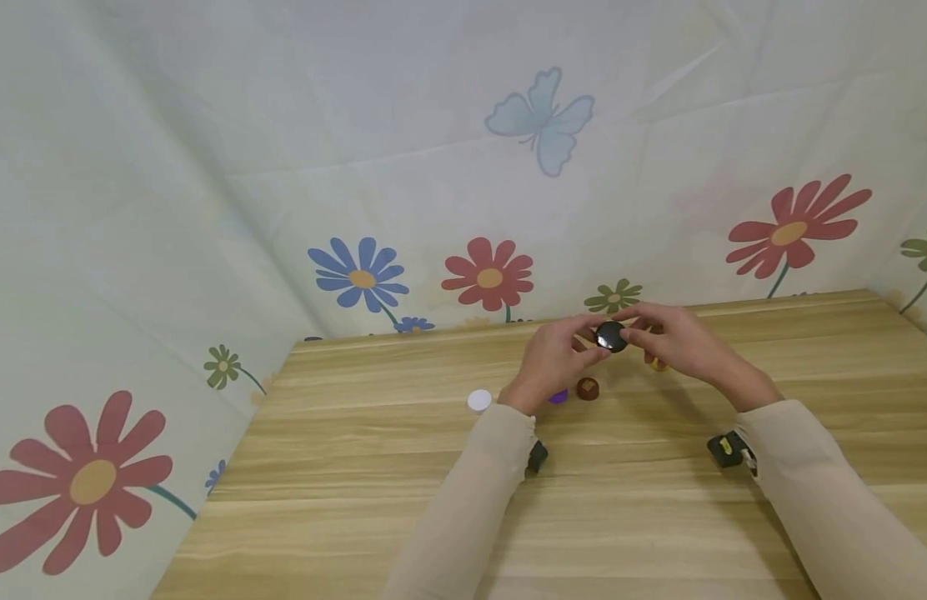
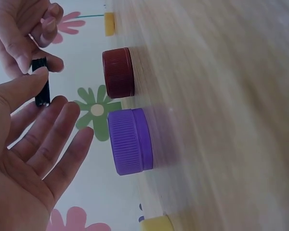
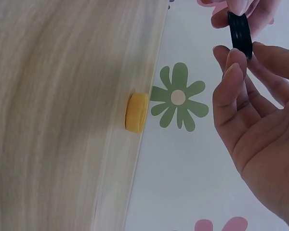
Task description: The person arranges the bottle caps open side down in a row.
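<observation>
A round black cap point(image 1: 610, 337) with a shiny face is held above the table's far part. My left hand point(image 1: 555, 360) pinches it between thumb and fingers from the left, the other fingers loosely spread in the left wrist view. From the right, my right hand point(image 1: 677, 342) pinches the same cap by its edge. Below the hands stand a ribbed purple bottle cap point(image 2: 130, 142) and a dark red-brown cap point(image 2: 118, 73). A yellow cap point(image 3: 137, 113) sits under the right hand, partly covered by it in the head view.
A white cap point(image 1: 479, 401) lies left of the left hand. Part of another yellow thing point(image 2: 157, 224) shows at the lower edge of the left wrist view. The wood-grain table point(image 1: 343, 467) ends at a flower-printed cloth point(image 1: 403, 183). Dark wrist devices point(image 1: 726, 448) are strapped at both sleeves.
</observation>
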